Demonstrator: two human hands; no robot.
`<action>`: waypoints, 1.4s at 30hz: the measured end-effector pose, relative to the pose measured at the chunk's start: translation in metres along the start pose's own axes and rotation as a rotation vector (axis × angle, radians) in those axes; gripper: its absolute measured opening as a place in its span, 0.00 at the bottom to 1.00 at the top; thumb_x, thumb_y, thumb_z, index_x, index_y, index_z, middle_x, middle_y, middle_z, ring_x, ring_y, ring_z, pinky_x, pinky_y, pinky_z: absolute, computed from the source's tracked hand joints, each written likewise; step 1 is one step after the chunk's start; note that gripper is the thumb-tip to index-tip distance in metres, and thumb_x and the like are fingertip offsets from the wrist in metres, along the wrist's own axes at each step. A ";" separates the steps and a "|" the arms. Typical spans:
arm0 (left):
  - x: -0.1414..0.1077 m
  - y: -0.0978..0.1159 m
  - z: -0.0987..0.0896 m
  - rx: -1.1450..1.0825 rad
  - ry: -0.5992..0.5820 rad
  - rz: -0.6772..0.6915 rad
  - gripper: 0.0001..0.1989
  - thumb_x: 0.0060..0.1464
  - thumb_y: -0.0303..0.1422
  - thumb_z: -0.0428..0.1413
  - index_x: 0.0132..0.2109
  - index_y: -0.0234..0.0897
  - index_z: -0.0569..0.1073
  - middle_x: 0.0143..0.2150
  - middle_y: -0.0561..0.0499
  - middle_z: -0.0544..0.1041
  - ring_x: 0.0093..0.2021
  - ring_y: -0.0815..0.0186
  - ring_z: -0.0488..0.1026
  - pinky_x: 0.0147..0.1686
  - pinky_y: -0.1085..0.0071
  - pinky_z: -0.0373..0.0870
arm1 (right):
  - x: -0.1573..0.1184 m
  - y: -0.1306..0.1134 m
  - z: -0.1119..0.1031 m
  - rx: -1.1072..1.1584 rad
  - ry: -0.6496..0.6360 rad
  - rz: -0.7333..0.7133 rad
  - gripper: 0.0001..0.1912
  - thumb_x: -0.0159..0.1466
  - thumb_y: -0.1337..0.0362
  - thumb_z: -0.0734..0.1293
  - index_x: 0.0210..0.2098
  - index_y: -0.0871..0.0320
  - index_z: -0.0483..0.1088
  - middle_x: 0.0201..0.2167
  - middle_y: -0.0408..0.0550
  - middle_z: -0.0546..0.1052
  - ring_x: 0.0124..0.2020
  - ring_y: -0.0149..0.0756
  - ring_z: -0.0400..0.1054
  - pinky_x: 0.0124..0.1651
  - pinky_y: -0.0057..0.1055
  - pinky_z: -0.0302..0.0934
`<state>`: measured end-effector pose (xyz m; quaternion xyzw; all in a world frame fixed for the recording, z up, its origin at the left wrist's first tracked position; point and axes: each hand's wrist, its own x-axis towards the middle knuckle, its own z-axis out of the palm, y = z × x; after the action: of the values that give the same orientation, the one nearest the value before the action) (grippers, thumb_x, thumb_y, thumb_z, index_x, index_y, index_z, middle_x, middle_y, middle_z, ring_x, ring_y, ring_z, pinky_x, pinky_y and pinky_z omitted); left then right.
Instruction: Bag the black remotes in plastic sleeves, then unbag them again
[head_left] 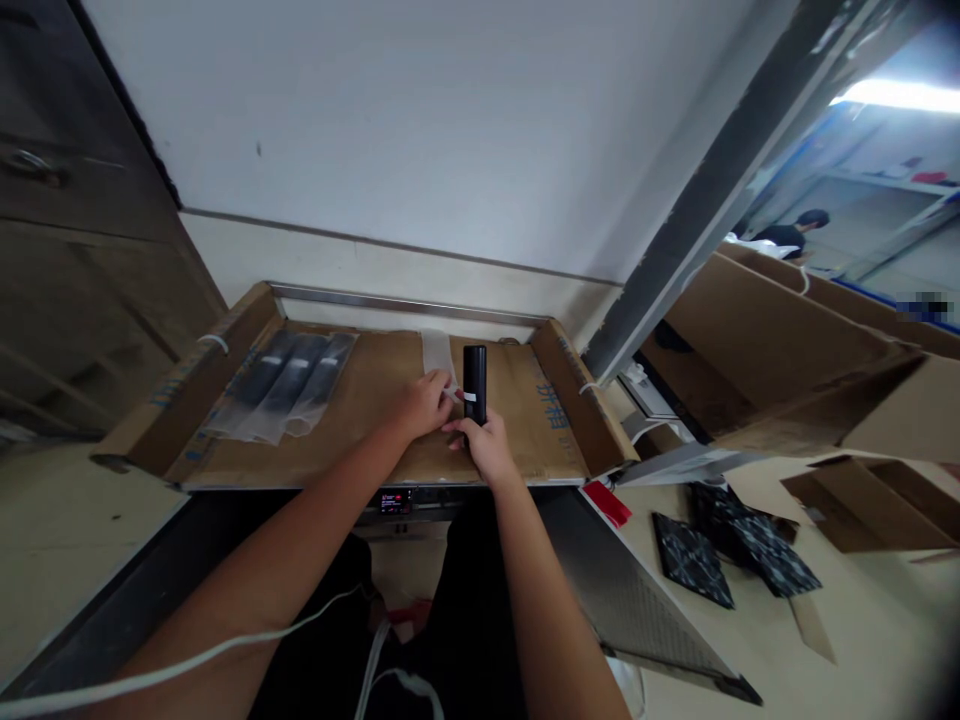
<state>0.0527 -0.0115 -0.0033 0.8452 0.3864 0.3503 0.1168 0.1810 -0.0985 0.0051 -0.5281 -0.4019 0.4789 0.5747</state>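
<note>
My right hand (pixel 489 447) is wrapped around the lower part of a black cylinder with a white label (pixel 475 370), held upright over the cardboard-covered work surface (pixel 382 400). Close beside it, my left hand (pixel 427 404) is closed, fingertips pinched near the label on something small and whitish that I cannot make out. Just behind the left fingers lies a flat, translucent plastic sleeve (pixel 437 351). To the left on the cardboard, several similar dark cylinders (pixel 298 372) rest side by side in clear plastic sleeves, each with a white band.
Cardboard side walls (pixel 585 400) edge the work surface. A white wall (pixel 420 130) rises behind it. On the right stand a large open carton (pixel 795 350) and, on the floor, dark patterned packages (pixel 750 540). Farther off, a person (pixel 787 236) bends forward. A white cable (pixel 225 648) crosses my left arm.
</note>
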 end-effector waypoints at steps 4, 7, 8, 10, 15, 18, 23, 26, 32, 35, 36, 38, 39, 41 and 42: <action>0.000 0.000 0.001 0.028 0.023 -0.022 0.08 0.51 0.27 0.53 0.40 0.39 0.69 0.36 0.47 0.74 0.33 0.60 0.72 0.34 0.66 0.64 | 0.000 0.003 0.002 -0.052 0.030 -0.007 0.23 0.49 0.64 0.68 0.46 0.60 0.74 0.27 0.41 0.77 0.23 0.33 0.72 0.22 0.27 0.69; 0.000 0.001 0.002 0.058 0.012 -0.011 0.08 0.51 0.27 0.53 0.40 0.39 0.69 0.37 0.46 0.75 0.34 0.59 0.72 0.33 0.65 0.64 | 0.000 0.007 0.002 -0.106 0.041 -0.036 0.21 0.50 0.64 0.69 0.45 0.59 0.74 0.28 0.42 0.77 0.25 0.33 0.73 0.22 0.26 0.70; 0.000 0.001 0.002 0.064 0.002 -0.003 0.07 0.52 0.27 0.53 0.40 0.39 0.69 0.37 0.46 0.75 0.34 0.59 0.72 0.33 0.65 0.64 | 0.000 0.007 0.003 -0.110 0.031 -0.047 0.21 0.51 0.63 0.69 0.45 0.59 0.74 0.29 0.43 0.77 0.26 0.33 0.73 0.22 0.27 0.70; 0.000 0.002 0.001 0.061 -0.009 -0.001 0.05 0.54 0.29 0.54 0.39 0.39 0.70 0.37 0.46 0.75 0.34 0.60 0.72 0.34 0.65 0.64 | 0.000 0.007 0.003 -0.094 0.009 -0.057 0.20 0.53 0.61 0.70 0.45 0.60 0.74 0.28 0.44 0.77 0.28 0.35 0.74 0.23 0.27 0.70; 0.000 0.004 -0.002 0.018 0.035 -0.010 0.03 0.58 0.32 0.53 0.35 0.39 0.69 0.32 0.49 0.73 0.31 0.63 0.70 0.32 0.68 0.61 | -0.018 -0.007 0.002 0.093 0.063 0.018 0.25 0.56 0.50 0.72 0.47 0.59 0.71 0.27 0.42 0.76 0.20 0.30 0.68 0.18 0.27 0.67; 0.001 0.001 -0.002 0.005 0.070 -0.009 0.05 0.59 0.32 0.52 0.34 0.39 0.69 0.30 0.50 0.73 0.30 0.65 0.69 0.32 0.69 0.60 | -0.047 -0.018 -0.004 0.213 0.025 0.159 0.25 0.58 0.49 0.71 0.48 0.57 0.69 0.32 0.43 0.77 0.18 0.29 0.66 0.19 0.29 0.69; 0.002 -0.004 -0.001 -0.072 0.128 -0.010 0.04 0.59 0.32 0.53 0.35 0.38 0.70 0.29 0.52 0.73 0.30 0.66 0.69 0.32 0.70 0.61 | -0.089 -0.026 -0.014 0.243 -0.098 0.365 0.21 0.59 0.51 0.71 0.43 0.57 0.65 0.30 0.46 0.78 0.18 0.31 0.67 0.16 0.28 0.66; 0.002 -0.007 -0.002 -0.157 0.151 -0.005 0.03 0.58 0.31 0.54 0.36 0.38 0.71 0.29 0.52 0.73 0.28 0.67 0.69 0.31 0.71 0.62 | -0.090 -0.029 -0.016 0.242 -0.129 0.368 0.18 0.60 0.53 0.70 0.40 0.58 0.64 0.30 0.48 0.79 0.16 0.30 0.66 0.13 0.25 0.60; 0.000 -0.011 -0.004 -0.363 0.152 -0.022 0.03 0.57 0.28 0.55 0.38 0.37 0.73 0.30 0.52 0.75 0.29 0.68 0.70 0.32 0.72 0.65 | -0.072 -0.036 -0.016 0.230 -0.141 0.388 0.15 0.61 0.56 0.67 0.40 0.58 0.63 0.28 0.49 0.79 0.16 0.30 0.63 0.12 0.23 0.55; -0.003 -0.012 -0.005 -0.410 0.142 -0.028 0.04 0.56 0.28 0.56 0.39 0.36 0.75 0.32 0.51 0.76 0.30 0.68 0.71 0.32 0.72 0.66 | -0.067 -0.039 -0.019 0.177 -0.153 0.411 0.14 0.62 0.56 0.66 0.41 0.58 0.63 0.28 0.49 0.79 0.15 0.29 0.63 0.12 0.22 0.54; -0.004 -0.011 -0.006 -0.413 0.132 -0.019 0.04 0.56 0.28 0.56 0.39 0.36 0.75 0.32 0.51 0.77 0.31 0.68 0.71 0.33 0.72 0.66 | -0.065 -0.040 -0.020 0.158 -0.158 0.412 0.14 0.62 0.57 0.66 0.42 0.58 0.63 0.28 0.49 0.79 0.15 0.29 0.63 0.12 0.22 0.54; -0.006 -0.011 -0.007 -0.419 0.107 -0.005 0.04 0.56 0.27 0.56 0.39 0.35 0.76 0.33 0.50 0.77 0.30 0.68 0.71 0.33 0.72 0.66 | -0.063 -0.040 -0.022 0.125 -0.163 0.405 0.14 0.63 0.57 0.66 0.42 0.58 0.63 0.28 0.49 0.79 0.15 0.29 0.64 0.12 0.22 0.54; -0.007 -0.010 -0.007 -0.425 0.096 -0.005 0.05 0.56 0.26 0.56 0.39 0.35 0.76 0.33 0.50 0.77 0.30 0.68 0.71 0.33 0.72 0.66 | -0.062 -0.041 -0.023 0.114 -0.165 0.403 0.13 0.63 0.57 0.66 0.42 0.59 0.63 0.28 0.49 0.79 0.15 0.30 0.64 0.12 0.22 0.55; -0.008 -0.010 -0.007 -0.444 0.087 -0.013 0.06 0.56 0.26 0.56 0.40 0.35 0.76 0.34 0.49 0.78 0.31 0.68 0.71 0.33 0.71 0.67 | -0.059 -0.041 -0.024 0.094 -0.171 0.407 0.13 0.63 0.57 0.65 0.42 0.59 0.63 0.28 0.50 0.79 0.15 0.30 0.64 0.12 0.23 0.55; -0.009 -0.010 -0.007 -0.455 0.087 -0.012 0.06 0.56 0.25 0.55 0.40 0.35 0.76 0.35 0.49 0.78 0.31 0.67 0.72 0.33 0.71 0.67 | -0.057 -0.041 -0.025 0.085 -0.178 0.411 0.13 0.64 0.58 0.65 0.43 0.59 0.63 0.28 0.50 0.79 0.15 0.30 0.64 0.12 0.23 0.55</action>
<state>0.0383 -0.0119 -0.0074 0.7788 0.3073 0.4640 0.2894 0.1978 -0.1593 0.0456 -0.5301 -0.3145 0.6468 0.4492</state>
